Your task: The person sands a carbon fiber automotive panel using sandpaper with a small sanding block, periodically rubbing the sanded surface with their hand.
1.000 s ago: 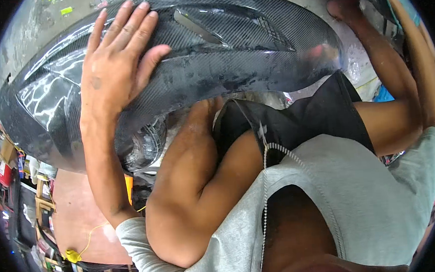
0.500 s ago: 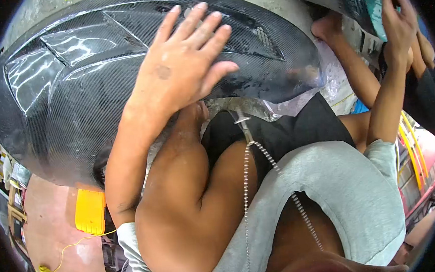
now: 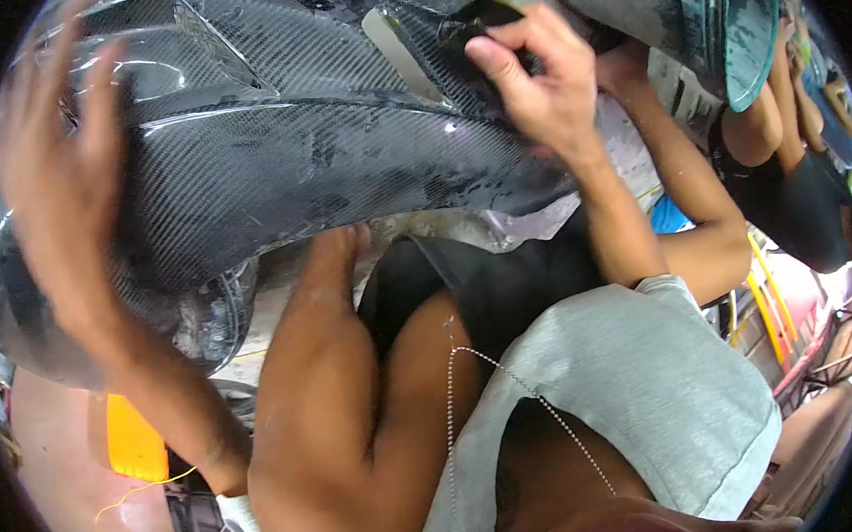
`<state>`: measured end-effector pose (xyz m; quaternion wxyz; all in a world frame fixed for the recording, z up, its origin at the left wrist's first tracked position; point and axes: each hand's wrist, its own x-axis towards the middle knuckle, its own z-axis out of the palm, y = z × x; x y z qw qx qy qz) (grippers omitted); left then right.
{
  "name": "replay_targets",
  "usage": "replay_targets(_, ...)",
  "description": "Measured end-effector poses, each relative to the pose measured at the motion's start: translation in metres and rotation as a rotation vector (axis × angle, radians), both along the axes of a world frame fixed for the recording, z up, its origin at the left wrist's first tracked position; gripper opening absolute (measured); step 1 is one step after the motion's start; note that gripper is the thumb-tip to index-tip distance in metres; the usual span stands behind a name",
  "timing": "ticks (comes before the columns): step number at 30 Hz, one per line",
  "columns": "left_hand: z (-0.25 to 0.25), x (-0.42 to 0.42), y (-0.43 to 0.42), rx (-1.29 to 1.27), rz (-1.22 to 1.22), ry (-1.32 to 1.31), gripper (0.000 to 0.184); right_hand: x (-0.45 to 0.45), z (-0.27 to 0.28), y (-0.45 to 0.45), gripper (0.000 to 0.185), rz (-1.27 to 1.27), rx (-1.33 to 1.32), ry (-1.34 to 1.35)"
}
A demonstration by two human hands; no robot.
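A glossy black carbon-fibre panel (image 3: 274, 168) with vents and a woven pattern lies in front of me, wet in patches. My left hand (image 3: 64, 161) is over its left part, fingers spread and smeared by motion; I cannot tell if it touches. My right hand (image 3: 546, 78) is at the panel's right end, closed on a thin black sheet (image 3: 488, 11) that looks like sandpaper. The sheet sticks up past the fingers, close to the open vent (image 3: 402, 58). My right hand hides part of the panel.
A grimy bucket (image 3: 639, 4) with a teal inside lies tilted at the upper right. Beyond it is another person (image 3: 792, 195) in dark clothing. At lower left, a yellow-orange object (image 3: 134, 440) rests on a pinkish board (image 3: 56, 435) beside a yellow cord (image 3: 132, 489).
My left hand has moved left across the panel. My right hand has come from the bucket to the panel's right end with the black sheet. The panel now appears tilted differently.
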<state>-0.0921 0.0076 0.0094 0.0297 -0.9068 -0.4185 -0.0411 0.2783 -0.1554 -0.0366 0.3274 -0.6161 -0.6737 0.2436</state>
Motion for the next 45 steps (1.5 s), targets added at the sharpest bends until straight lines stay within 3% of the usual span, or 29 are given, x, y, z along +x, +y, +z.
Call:
replay_targets(4, -0.033, -0.082, 0.018, 0.043, 0.158, 0.069, 0.044, -0.018, -0.012, -0.013, 0.018, -0.071, 0.000, 0.062)
replay_targets(11, -0.066, -0.101, 0.002, 0.017, 0.271, 0.061, 0.045, -0.021, -0.018, -0.003, 0.018, 0.012, 0.038, 0.057)
replay_targets(19, -0.093, -0.132, -0.006, -0.054, 0.210, 0.010, 0.052, -0.033, -0.015, 0.017, 0.018, 0.043, 0.106, 0.024)
replay_targets(26, -0.109, -0.163, 0.005, -0.022, 0.055, -0.092, 0.061, -0.025, -0.008, -0.014, 0.015, -0.019, -0.043, 0.081)
replay_targets(30, -0.148, -0.182, 0.011, -0.119, 0.194, -0.051, 0.067, -0.043, -0.013, 0.019, 0.017, -0.008, 0.039, 0.037)
replay_targets(32, -0.142, -0.185, 0.019, -0.225, 0.319, 0.060, 0.067, -0.041, -0.016, 0.013, 0.017, -0.014, 0.040, 0.094)
replay_targets(35, -0.097, -0.151, 0.008, 0.005, 0.412, 0.359, 0.062, -0.026, -0.015, -0.010, 0.016, -0.007, -0.025, 0.076)
replay_targets(39, -0.095, -0.144, 0.003, -0.019, 0.339, 0.091, 0.060, -0.038, -0.013, 0.012, 0.017, -0.004, 0.030, 0.036)
replay_targets(42, -0.106, -0.159, 0.010, -0.096, 0.324, 0.193, 0.052, -0.044, -0.018, 0.021, 0.018, -0.026, 0.035, 0.066)
replay_targets(43, -0.089, -0.146, 0.011, -0.001, 0.318, 0.313, 0.050, -0.041, -0.015, 0.014, 0.018, -0.017, 0.036, 0.051)
replay_targets(45, -0.060, -0.105, 0.005, 0.031, 0.603, 0.008, 0.050, -0.034, -0.008, -0.001, 0.018, 0.001, 0.005, 0.035)
